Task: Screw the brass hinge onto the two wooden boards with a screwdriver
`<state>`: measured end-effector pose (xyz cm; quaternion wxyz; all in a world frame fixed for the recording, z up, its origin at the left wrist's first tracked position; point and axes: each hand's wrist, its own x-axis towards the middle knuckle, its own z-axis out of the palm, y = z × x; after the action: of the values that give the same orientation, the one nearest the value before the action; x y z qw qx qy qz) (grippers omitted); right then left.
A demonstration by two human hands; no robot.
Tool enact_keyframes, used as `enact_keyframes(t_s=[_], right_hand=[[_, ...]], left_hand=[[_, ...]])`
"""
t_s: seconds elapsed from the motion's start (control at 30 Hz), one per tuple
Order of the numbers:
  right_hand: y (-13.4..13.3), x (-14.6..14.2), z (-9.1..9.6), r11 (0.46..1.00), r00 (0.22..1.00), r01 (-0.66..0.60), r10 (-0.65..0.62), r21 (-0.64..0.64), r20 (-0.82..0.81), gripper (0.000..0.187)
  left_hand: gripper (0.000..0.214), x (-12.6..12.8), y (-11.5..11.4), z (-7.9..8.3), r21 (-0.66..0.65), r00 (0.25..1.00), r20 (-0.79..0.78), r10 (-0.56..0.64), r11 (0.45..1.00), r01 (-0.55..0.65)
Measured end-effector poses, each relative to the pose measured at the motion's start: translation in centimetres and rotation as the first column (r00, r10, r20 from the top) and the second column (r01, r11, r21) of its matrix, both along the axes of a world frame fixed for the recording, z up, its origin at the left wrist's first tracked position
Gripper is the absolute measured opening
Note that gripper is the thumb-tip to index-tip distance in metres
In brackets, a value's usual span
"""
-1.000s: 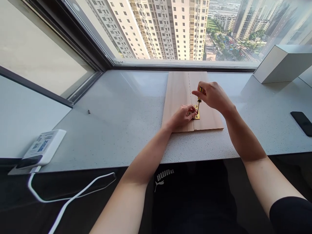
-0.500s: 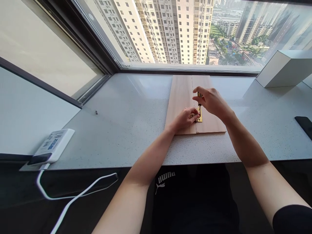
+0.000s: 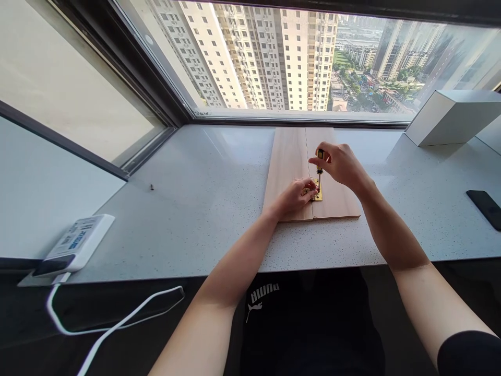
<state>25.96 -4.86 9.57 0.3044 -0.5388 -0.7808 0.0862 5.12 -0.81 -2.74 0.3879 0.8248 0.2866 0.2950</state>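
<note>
Two pale wooden boards, a left board (image 3: 287, 162) and a right board (image 3: 341, 203), lie side by side with a thin seam between them. A brass-coloured hinge (image 3: 319, 198) rests over the seam near their front end, partly covered by my fingers. My right hand (image 3: 340, 163) grips the black-and-yellow handle of a screwdriver (image 3: 320, 163) held nearly upright. Its shaft points down at the hinge's right leaf. Beside the tip, the thumb and fingers of my left hand (image 3: 294, 197) are pinched together over the hinge; what they hold is too small to make out.
The boards lie on a speckled white counter (image 3: 203, 209) below a window. A white box (image 3: 450, 117) stands at the back right, and a black phone (image 3: 485, 206) lies at the right. A white power strip (image 3: 80, 243) with a cable (image 3: 113, 329) sits at the left edge.
My right fingers have shifted around the screwdriver, and more of its handle shows. My left hand stays at the hinge. The whole view has moved slightly.
</note>
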Motion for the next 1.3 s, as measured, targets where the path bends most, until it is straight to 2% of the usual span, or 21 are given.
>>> enact_keyframes(t_s=[0.1, 0.2, 0.23, 0.37, 0.57, 0.67, 0.83, 0.97, 1.07, 1.17, 1.3], right_hand=[[-0.5, -0.4, 0.0, 0.999, 0.998, -0.041, 0.041, 0.001, 0.051, 0.034], [-0.8, -0.7, -0.1, 0.994, 0.991, -0.110, 0.108, 0.019, 0.077, 0.055], [-0.8, -0.7, -0.1, 0.993, 0.990, -0.118, 0.116, 0.025, 0.083, 0.057], [-0.7, -0.5, -0.1, 0.997, 0.995, -0.077, 0.075, 0.023, 0.069, 0.042], [-1.1, 0.3, 0.4, 0.984, 0.985, -0.169, 0.171, -0.059, 0.027, 0.063], [-1.2, 0.9, 0.8, 0.985, 0.987, -0.159, 0.161, -0.074, 0.027, 0.060], [-0.3, 2.4, 0.9, 0.999, 0.996, 0.006, -0.010, 0.042, 0.094, 0.048], [-0.6, 2.8, 0.8, 0.996, 0.991, -0.064, 0.070, -0.061, 0.110, 0.057], [-1.4, 2.6, 0.9, 0.990, 0.990, -0.106, 0.114, -0.089, 0.088, 0.062], [-1.7, 2.2, 0.9, 0.992, 0.991, -0.105, 0.110, -0.070, 0.081, 0.058], [-1.6, 1.2, 0.6, 0.998, 0.992, -0.057, 0.055, 0.015, 0.113, 0.043]], left_hand=[[0.020, -0.1, -0.1, 0.2, 0.005, 1.000, -0.008, -0.003, 1.000, 0.003], [0.017, -0.1, -0.3, 0.5, 0.008, 1.000, -0.010, -0.006, 1.000, 0.006], [0.016, 0.0, -0.4, 0.5, 0.006, 1.000, -0.010, -0.005, 1.000, 0.005], [0.012, 0.1, -0.4, 0.4, -0.010, 1.000, -0.001, -0.004, 1.000, 0.004], [0.009, 0.0, -0.1, -0.1, 0.018, 1.000, 0.009, -0.007, 1.000, 0.007], [0.006, 0.3, -0.6, -0.1, 0.009, 1.000, 0.026, -0.002, 1.000, 0.002], [0.006, 1.2, -0.3, -0.4, 0.042, 0.998, 0.049, -0.047, 0.998, 0.045], [0.005, 1.3, 0.2, -0.8, 0.055, 0.999, 0.026, -0.036, 0.998, 0.035], [0.004, 1.1, -0.1, -0.7, 0.039, 0.999, 0.015, -0.040, 0.998, 0.040], [0.005, 0.9, -0.4, -0.4, 0.034, 1.000, 0.000, -0.025, 0.999, 0.025], [0.006, 0.8, -0.5, -0.2, 0.026, 1.000, -0.006, -0.020, 0.999, 0.020]])
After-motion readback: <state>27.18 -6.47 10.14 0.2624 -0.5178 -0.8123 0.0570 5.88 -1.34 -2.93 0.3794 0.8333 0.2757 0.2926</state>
